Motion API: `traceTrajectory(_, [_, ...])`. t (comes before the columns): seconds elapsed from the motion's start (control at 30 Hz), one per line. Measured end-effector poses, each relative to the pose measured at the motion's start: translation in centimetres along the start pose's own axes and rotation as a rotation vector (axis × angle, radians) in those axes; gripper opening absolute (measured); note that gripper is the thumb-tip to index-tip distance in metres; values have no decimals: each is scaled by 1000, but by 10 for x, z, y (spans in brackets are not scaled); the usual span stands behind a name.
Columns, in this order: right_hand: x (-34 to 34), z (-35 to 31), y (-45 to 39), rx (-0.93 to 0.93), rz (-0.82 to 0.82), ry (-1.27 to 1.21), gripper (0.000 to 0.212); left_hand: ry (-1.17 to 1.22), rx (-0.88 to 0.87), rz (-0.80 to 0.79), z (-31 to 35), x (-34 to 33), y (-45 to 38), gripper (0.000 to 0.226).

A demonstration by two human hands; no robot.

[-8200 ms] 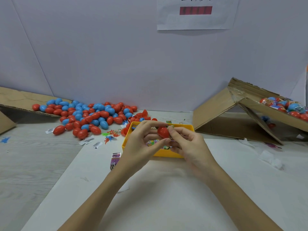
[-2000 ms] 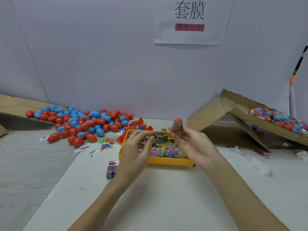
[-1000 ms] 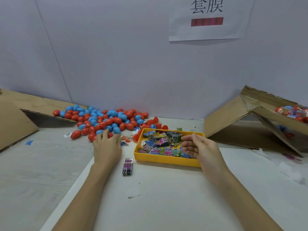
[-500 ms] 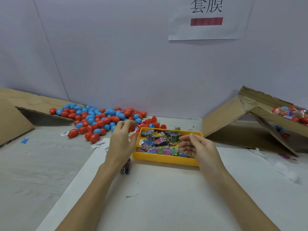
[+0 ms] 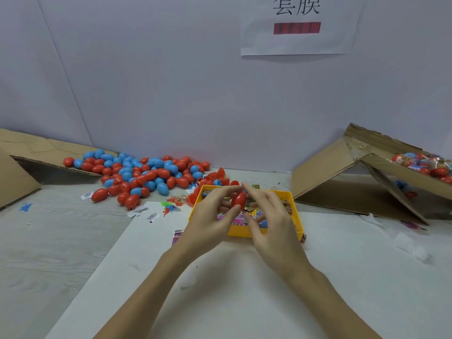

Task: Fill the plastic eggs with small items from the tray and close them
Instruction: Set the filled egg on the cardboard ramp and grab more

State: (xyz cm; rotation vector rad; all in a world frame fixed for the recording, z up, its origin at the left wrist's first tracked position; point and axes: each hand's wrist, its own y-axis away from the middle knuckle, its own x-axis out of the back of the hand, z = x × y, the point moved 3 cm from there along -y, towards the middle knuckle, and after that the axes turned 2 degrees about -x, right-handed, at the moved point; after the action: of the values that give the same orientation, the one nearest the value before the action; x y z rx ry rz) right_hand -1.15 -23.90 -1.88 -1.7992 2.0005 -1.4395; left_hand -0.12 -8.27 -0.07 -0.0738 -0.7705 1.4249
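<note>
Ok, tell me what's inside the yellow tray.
The yellow tray holds small colourful packets. The left hand, right hand and red egg cover the rest.

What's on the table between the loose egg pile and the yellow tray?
Head view: small colourful plastic bits and opened red egg halves lie between the egg pile and the yellow tray.

wall sign | text: 套膜 | red bar beneath, unreadable
</note>
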Motion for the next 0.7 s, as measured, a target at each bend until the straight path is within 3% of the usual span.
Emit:
traceTrajectory(0.27, [8,-3,0,-75,54,41,44,224,109,-26,-1,-3,0,25])
traceTrajectory(0.7, [9,-1,-1,-181,26,-73,25,299,164,-23,-4,-1,0,21])
